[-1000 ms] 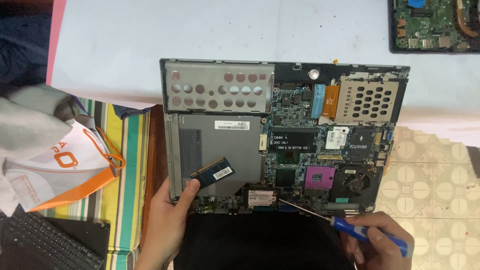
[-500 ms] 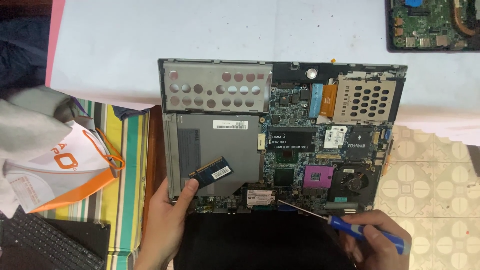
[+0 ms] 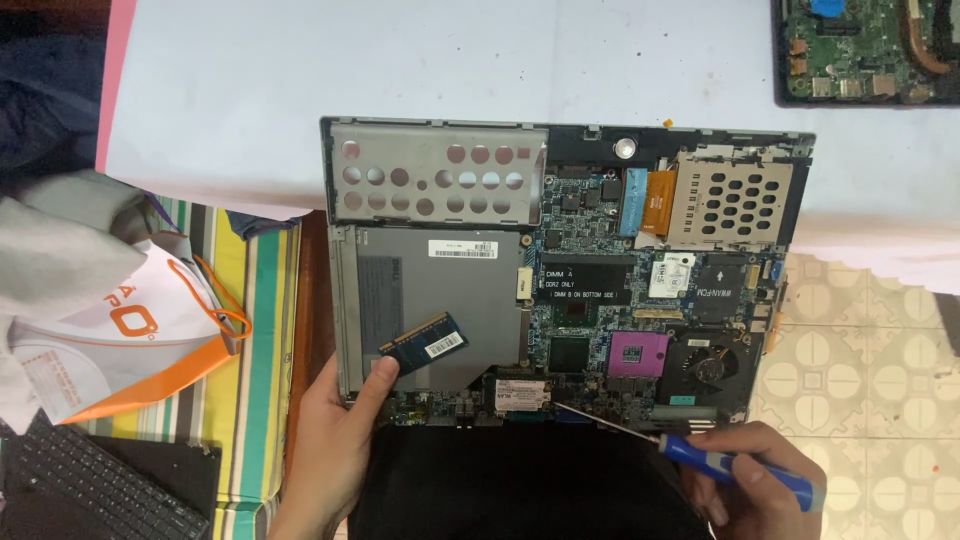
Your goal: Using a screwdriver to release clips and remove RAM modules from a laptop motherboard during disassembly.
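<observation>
A blue memory stick [image 3: 424,345] with a white label is seen lying tilted on the grey drive of the opened laptop [image 3: 560,270]. A blue-handled screwdriver [image 3: 690,458] is held slanted, its tip set at the board's lower edge.

White rectangular barcode label [image 3: 463,249] sits on my opened laptop's grey metal drive cover [image 3: 440,300]. Small white sticker [image 3: 443,345] marks the blue memory module [image 3: 423,345]. White-and-orange paper bag [image 3: 120,340] lies at left.
</observation>
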